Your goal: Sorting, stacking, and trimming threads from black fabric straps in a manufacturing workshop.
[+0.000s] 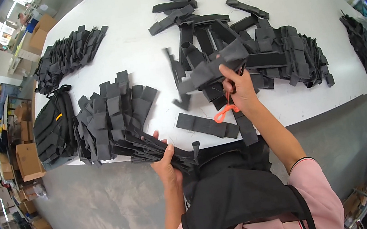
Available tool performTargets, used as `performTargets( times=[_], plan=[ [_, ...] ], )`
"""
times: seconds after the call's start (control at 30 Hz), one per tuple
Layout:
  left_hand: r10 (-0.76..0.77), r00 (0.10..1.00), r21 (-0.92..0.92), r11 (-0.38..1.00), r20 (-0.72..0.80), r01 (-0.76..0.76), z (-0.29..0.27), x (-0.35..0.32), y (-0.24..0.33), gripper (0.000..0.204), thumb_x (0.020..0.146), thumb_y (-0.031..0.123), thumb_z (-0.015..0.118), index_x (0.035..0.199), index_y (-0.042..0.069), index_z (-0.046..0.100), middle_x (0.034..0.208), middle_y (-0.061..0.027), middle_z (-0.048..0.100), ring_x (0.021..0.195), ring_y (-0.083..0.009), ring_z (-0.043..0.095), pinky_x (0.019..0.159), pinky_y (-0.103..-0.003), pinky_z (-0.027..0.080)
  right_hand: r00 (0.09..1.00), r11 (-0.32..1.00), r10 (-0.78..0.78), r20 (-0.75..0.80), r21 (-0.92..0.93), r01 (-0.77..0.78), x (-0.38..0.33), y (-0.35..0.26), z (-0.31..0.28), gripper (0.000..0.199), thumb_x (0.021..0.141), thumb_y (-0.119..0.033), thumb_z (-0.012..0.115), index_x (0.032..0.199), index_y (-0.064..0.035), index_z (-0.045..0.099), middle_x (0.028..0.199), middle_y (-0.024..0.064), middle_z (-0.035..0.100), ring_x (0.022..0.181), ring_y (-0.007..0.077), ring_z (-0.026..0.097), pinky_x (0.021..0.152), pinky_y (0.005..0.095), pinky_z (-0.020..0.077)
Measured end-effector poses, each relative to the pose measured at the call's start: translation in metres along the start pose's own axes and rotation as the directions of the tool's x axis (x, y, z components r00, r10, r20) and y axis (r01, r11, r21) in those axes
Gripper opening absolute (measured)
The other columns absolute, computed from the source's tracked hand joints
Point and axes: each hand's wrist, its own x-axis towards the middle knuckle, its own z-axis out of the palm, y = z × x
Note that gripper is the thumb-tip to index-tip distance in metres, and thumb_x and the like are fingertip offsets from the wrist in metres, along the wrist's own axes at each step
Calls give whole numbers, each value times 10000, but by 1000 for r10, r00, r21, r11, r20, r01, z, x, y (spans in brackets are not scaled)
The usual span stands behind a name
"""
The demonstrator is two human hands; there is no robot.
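Note:
At the table's near edge my left hand [167, 163] is closed round a bundle of black fabric strips [177, 154], its fingers partly hidden behind them. My right hand [241, 90] pinches a black fabric strip [221, 66] between thumb and fingers, above a loose heap of similar strips [204, 41]. An orange loop [227, 113] hangs from the same hand; whether it is a cord or a tool handle I cannot tell. Below it, a single flat strip [207, 125] lies on the white table.
Stacked strips [101, 115] lie left of centre, with another pile [71, 55] farther back. A black backpack [54, 128] sits at the table's left edge. Overlapping strips [295, 55] spread to the right, and a dark bundle [358, 45] lies at the far right. Cardboard boxes [29, 161] stand beyond the left side.

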Motion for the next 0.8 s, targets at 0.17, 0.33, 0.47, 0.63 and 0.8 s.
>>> performTargets(
  times=[0.17, 0.33, 0.47, 0.63, 0.8],
  plan=[
    [-237, 950, -21, 969, 205, 247, 2, -2, 4, 619, 655, -13, 664, 1231, 28, 443, 1188, -78, 514, 1069, -188, 517, 837, -304, 479, 969, 968, 244, -36, 63, -241, -38, 23, -36, 241, 824, -175, 649, 968, -37, 514, 566, -21, 421, 415, 50, 317, 410, 211, 281],
    [-341, 927, -47, 935, 155, 352, -20, -5, -8, 555, 652, -28, 656, 1175, 19, 478, 1122, -82, 536, 1007, -186, 550, 815, -305, 488, 989, 980, -94, -118, -187, 71, -93, 27, -34, 281, 866, -115, 579, 1122, -34, 496, 589, -31, 401, 460, 69, 384, 555, 239, 424],
    [-403, 903, 23, 914, 148, 405, -30, -3, -16, 509, 667, -39, 641, 1151, 10, 491, 1093, -88, 547, 986, -192, 564, 799, -306, 492, 887, 89, -151, 436, -888, 452, -114, 39, -17, 385, 736, -122, 694, 1074, -56, 522, 893, 83, 507, 674, 241, 585, 621, 352, 484],
    [-276, 951, 12, 961, 143, 277, -20, -3, 3, 519, 681, -16, 631, 1172, -1, 463, 1103, -107, 541, 984, -218, 572, 782, -324, 506, 926, -81, 59, 373, -923, 377, -85, 59, -23, 427, 679, -92, 695, 1053, -66, 492, 1013, 93, 478, 733, 310, 594, 603, 389, 476],
    [-287, 951, -115, 947, 113, 299, -56, 11, 12, 430, 709, 10, 622, 1120, -14, 501, 1027, -111, 572, 865, -212, 594, 762, -329, 508, 890, 144, 10, 455, -882, 449, -97, 18, 0, 508, 619, -44, 692, 1084, -95, 495, 1024, 59, 503, 764, 258, 598, 635, 382, 493]
  ],
)
